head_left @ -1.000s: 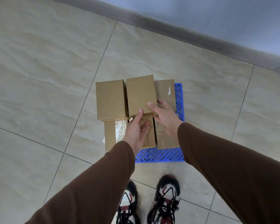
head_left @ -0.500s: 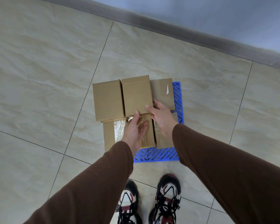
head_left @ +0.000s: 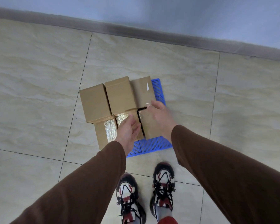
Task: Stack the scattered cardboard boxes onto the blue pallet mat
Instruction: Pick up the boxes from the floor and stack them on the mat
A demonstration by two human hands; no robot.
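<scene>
- Looking down past your brown sleeves, you see your left hand (head_left: 129,128) and right hand (head_left: 160,113) hovering over the cardboard boxes (head_left: 120,109) packed on the blue pallet mat (head_left: 152,147).
- Both hands are relaxed, fingers loosely spread, gripping nothing; the blur makes it unclear whether any fingertip touches cardboard.
- The left hand hangs above the near boxes, the right above the near right box, beside the seam between rows.
- The boxes sit tight against one another in rows, which probably keeps the stack square and makes room for more.
- Two taller boxes, the far left box (head_left: 94,104) and the far middle box (head_left: 120,94), stand along the mat's far edge; a lower far right box (head_left: 142,91) with a white tear sits at the far right corner.
- Taped boxes (head_left: 111,130) fill the near edge; the leftmost looks to overhang the mat's left edge.
- Blue lattice shows only along the near and right edges.
- Around the mat lies beige tiled floor (head_left: 39,94), with a grey skirting board (head_left: 136,32) beyond.
- Your sneakers (head_left: 163,185) stand just short of the near edge; nothing blocks your hands.
- No loose box is in view.
</scene>
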